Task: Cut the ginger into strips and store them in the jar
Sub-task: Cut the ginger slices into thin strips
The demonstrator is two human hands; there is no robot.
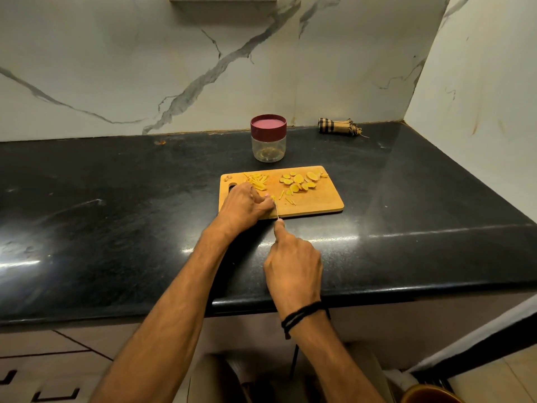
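Pins a ginger piece (272, 197) to the cutting board (319, 200) with the left hand's (245, 203) curled fingers. Grips the knife (276, 210) in the right hand (293, 266), blade just beside the left fingertips. Has cut strips (257, 180) and round slices (299, 181) lying on the board, lidded jar (268, 139) just behind it on the dark surface (116, 199).

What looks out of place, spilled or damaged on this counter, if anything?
Nothing serious. The ginger strips and ginger slices all lie on the cutting board, and the jar stands upright with its lid on. Only a small orange stain marks the back edge of the countertop.
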